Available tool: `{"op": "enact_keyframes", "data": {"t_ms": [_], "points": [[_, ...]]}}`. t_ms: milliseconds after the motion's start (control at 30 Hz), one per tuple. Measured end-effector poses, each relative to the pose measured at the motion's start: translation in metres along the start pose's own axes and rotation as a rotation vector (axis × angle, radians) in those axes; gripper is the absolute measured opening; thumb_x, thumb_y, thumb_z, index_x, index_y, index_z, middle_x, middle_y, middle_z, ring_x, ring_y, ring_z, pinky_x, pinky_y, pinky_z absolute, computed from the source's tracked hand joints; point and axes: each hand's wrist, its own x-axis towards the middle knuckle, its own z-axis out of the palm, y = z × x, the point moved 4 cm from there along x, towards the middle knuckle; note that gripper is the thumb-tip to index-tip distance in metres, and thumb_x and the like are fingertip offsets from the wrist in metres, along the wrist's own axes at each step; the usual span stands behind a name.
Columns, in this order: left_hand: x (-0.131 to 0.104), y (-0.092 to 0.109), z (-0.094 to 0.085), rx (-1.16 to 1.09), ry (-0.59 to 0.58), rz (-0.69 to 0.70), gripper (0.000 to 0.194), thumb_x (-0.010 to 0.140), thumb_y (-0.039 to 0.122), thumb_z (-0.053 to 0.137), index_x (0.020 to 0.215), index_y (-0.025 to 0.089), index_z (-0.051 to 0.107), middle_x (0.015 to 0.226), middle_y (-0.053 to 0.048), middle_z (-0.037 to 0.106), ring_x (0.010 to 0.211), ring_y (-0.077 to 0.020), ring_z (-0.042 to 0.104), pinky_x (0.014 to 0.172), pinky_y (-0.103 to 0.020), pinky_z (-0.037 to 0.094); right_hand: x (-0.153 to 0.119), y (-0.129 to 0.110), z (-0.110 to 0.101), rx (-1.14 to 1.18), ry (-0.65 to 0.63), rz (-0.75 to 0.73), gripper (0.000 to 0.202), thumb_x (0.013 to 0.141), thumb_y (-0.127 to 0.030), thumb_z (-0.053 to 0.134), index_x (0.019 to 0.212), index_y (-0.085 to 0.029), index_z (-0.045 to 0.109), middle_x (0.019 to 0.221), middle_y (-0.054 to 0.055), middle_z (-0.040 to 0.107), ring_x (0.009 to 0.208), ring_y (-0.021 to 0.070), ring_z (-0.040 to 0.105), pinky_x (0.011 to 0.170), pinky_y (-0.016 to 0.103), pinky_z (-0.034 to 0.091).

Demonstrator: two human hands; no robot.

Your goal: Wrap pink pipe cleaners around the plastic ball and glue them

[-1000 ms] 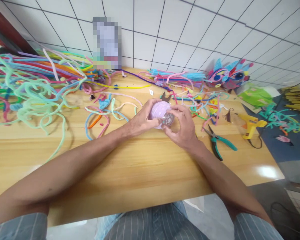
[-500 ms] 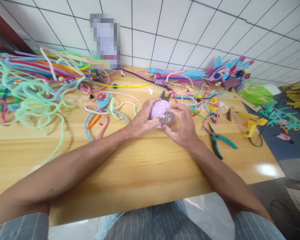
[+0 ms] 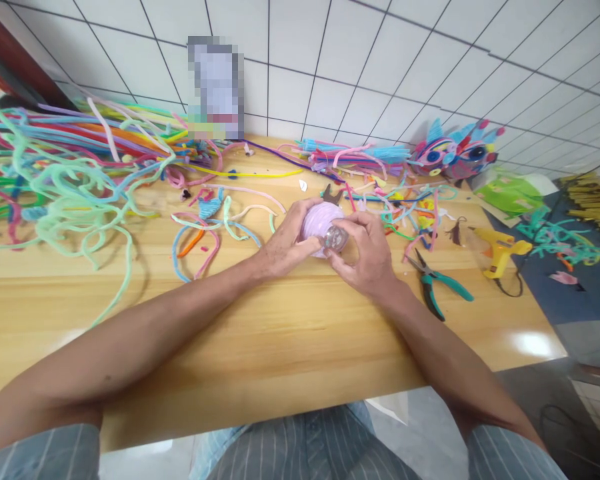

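Note:
A rounded body wrapped in lilac fuzzy strands (image 3: 316,220) is between my hands above the table. My left hand (image 3: 291,243) is closed around its left side, with the thumb stretched along the near side. At its near right end a clear, shiny round plastic piece (image 3: 336,239) shows, like a bottle end. My right hand (image 3: 363,253) grips this piece between thumb and fingers. Just behind the lilac body a dark brown forked piece (image 3: 333,194) sticks up; whether it is joined to it I cannot tell.
Pliers with teal handles (image 3: 437,287) and a yellow glue gun (image 3: 503,252) lie to the right. Tangled green pipe cleaners (image 3: 75,200) cover the left; bundled ones (image 3: 360,155) lie along the tiled wall. A colourful figure (image 3: 453,152) stands at the back right.
Both hands keep the same hold on the lilac-wrapped body and its clear end. Only the camera view has shifted slightly.

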Motion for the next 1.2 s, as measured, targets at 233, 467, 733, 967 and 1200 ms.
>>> {"op": "enact_keyframes", "data": {"t_ms": [233, 467, 733, 967, 1200], "points": [[-0.001, -0.001, 0.0, -0.002, -0.005, 0.009, 0.068, 0.09, 0.037, 0.065, 0.153, 0.02, 0.044, 0.155, -0.016, 0.054, 0.147, -0.0339, 0.052, 0.126, -0.05, 0.044, 0.0, 0.009, -0.001, 0.031, -0.022, 0.012, 0.048, 0.099, -0.035, 0.073, 0.146, -0.029, 0.062, 0.129, 0.013, 0.067, 0.118, 0.0319, 0.065, 0.1, 0.054, 0.056], [-0.002, 0.0, 0.0, 0.014, -0.004, 0.027, 0.068, 0.091, 0.037, 0.066, 0.153, 0.019, 0.044, 0.156, -0.018, 0.054, 0.148, -0.0347, 0.052, 0.128, -0.052, 0.042, 0.003, 0.014, -0.002, -0.031, 0.063, 0.033, 0.028, 0.107, -0.021, 0.058, 0.129, -0.03, 0.073, 0.115, 0.008, 0.074, 0.108, 0.0248, 0.07, 0.093, 0.045, 0.057], [-0.002, -0.003, 0.001, 0.006, -0.003, 0.035, 0.068, 0.093, 0.04, 0.067, 0.154, 0.02, 0.045, 0.156, -0.016, 0.054, 0.148, -0.0327, 0.052, 0.129, -0.049, 0.042, 0.006, 0.013, -0.004, 0.029, 0.095, 0.005, 0.033, 0.106, -0.016, 0.059, 0.12, -0.038, 0.079, 0.105, 0.003, 0.071, 0.097, 0.0209, 0.067, 0.084, 0.041, 0.056], [-0.001, 0.002, 0.001, 0.031, -0.004, 0.034, 0.067, 0.09, 0.037, 0.065, 0.151, 0.019, 0.044, 0.155, -0.018, 0.055, 0.147, -0.034, 0.054, 0.127, -0.052, 0.044, 0.007, 0.013, -0.002, 0.05, 0.082, 0.015, 0.033, 0.107, -0.017, 0.057, 0.114, -0.035, 0.083, 0.102, 0.004, 0.067, 0.099, 0.0207, 0.066, 0.083, 0.04, 0.056], [-0.001, 0.002, 0.0, 0.028, -0.007, 0.048, 0.067, 0.091, 0.037, 0.066, 0.152, 0.02, 0.044, 0.155, -0.017, 0.055, 0.146, -0.0338, 0.054, 0.126, -0.052, 0.045, 0.009, 0.014, -0.003, 0.026, 0.092, -0.004, 0.029, 0.107, -0.018, 0.059, 0.111, -0.034, 0.082, 0.102, 0.004, 0.068, 0.095, 0.0202, 0.066, 0.081, 0.039, 0.056]]}}
